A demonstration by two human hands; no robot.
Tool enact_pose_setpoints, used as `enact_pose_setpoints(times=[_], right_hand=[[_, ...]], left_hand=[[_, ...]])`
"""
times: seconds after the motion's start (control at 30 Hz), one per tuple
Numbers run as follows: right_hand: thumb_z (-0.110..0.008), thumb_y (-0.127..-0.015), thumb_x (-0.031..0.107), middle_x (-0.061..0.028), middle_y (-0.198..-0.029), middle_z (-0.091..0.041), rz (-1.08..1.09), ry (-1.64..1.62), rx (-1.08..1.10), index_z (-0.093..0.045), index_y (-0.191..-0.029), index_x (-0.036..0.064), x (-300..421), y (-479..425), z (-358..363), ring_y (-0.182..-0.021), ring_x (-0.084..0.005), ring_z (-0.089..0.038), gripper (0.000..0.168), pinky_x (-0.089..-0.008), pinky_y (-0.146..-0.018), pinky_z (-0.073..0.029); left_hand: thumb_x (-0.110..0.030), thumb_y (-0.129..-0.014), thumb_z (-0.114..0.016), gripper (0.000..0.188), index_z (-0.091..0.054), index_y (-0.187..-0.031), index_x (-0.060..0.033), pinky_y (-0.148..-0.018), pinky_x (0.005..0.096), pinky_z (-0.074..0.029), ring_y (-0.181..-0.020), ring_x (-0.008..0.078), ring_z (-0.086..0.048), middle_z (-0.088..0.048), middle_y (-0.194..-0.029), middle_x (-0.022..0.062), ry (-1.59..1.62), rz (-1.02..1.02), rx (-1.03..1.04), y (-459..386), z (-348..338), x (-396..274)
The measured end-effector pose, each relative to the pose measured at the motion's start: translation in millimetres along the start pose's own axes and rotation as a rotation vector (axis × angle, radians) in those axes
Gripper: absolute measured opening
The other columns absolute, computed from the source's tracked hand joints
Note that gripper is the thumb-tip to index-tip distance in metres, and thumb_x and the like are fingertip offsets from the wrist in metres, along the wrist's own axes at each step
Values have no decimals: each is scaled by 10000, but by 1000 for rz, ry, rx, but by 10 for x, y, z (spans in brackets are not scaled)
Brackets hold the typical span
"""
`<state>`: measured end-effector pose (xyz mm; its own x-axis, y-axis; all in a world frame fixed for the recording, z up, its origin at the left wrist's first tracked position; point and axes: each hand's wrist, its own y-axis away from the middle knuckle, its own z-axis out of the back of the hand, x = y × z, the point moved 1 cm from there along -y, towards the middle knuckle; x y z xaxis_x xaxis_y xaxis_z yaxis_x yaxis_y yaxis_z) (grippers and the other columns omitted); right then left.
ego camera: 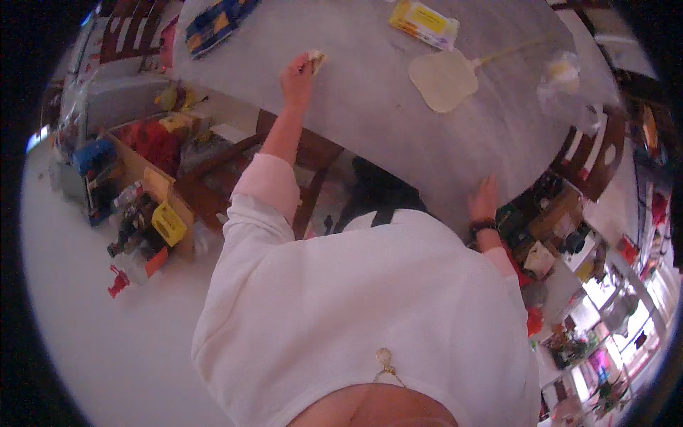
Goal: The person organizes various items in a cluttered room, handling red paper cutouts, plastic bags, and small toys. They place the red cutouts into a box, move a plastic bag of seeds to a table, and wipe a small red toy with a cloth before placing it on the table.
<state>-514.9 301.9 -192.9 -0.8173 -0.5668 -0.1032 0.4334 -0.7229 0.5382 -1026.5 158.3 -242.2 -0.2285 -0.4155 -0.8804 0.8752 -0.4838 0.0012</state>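
Observation:
Over the left part of the pale tabletop [363, 96], my left hand [296, 80] is closed around a small crumpled whitish thing [317, 61], perhaps a tissue or wipe; blur hides its details. My right hand [483, 198], with a dark bracelet at the wrist, lies on the table near its front edge, fingers stretched forward and nothing seen in it. Between and beyond the hands is a cream fly swatter [444, 81], its thin handle pointing to the far right. A yellow-and-white pack of wipes [425, 24] lies just behind the swatter's head.
A blue patterned packet [219, 26] lies at the far left of the table. Clear plastic packaging [557, 82] sits near the right edge. On the left, a cardboard box [152, 176] holds assorted goods. A wooden chair [592, 152] stands at the right.

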Motion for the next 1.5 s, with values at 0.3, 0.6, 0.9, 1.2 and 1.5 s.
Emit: enact_pose_setpoints(times=[0.3, 0.6, 0.9, 1.2, 1.5], right_hand=[[-569, -797, 125, -236, -1421, -243, -14, -65, -151, -346, -1298, -82, -36, -14, -270, -1318, -359, -239, 586, -382, -1099, -206], [-404, -873, 122, -189, -1469, -175, -56, -97, -144, -303, -1348, -64, -13, 16, -261, -1355, -316, -174, 519, -361, -1116, -163], [-428, -895, 255, -182, -1481, -143, -8, 67, -18, -213, -1377, -69, 14, 36, -105, -1377, -315, -100, 618, -366, -1125, -113], [-579, -823, 236, -152, -1479, -168, -102, -296, -216, -226, -1397, 10, -187, -185, -712, -1361, -288, -177, 711, -365, -1111, -162], [-446, -862, 222, -148, -1459, -232, -164, -396, -265, -292, -1372, 19, -18, -158, -419, -1344, -298, -218, 570, -396, -1100, -186]], left_hand=[[-107, -775, -610, 170, -660, -938, -105, -724, 359, -479, -853, 269, -557, -559, -902, 97, -159, -370, 266, 974, -947, -910], [-142, -792, -590, 326, -542, -1109, -84, -801, 405, -463, -959, 307, -512, -519, -1008, 85, -503, -632, 467, 1329, -1080, -831], [-185, -867, -518, 169, -575, -997, -94, -820, 368, -444, -958, 271, -559, -597, -963, 97, -253, -656, 763, 925, -1332, -154], [-175, -813, -566, 120, -591, -870, -73, -722, 362, -480, -871, 235, -597, -603, -905, 111, -690, -572, 722, 1423, -1293, -716], [-115, -775, -676, 137, -572, -856, -75, -626, 268, -436, -695, 117, -535, -580, -804, 12, 789, 387, 492, 1042, -538, -607]])
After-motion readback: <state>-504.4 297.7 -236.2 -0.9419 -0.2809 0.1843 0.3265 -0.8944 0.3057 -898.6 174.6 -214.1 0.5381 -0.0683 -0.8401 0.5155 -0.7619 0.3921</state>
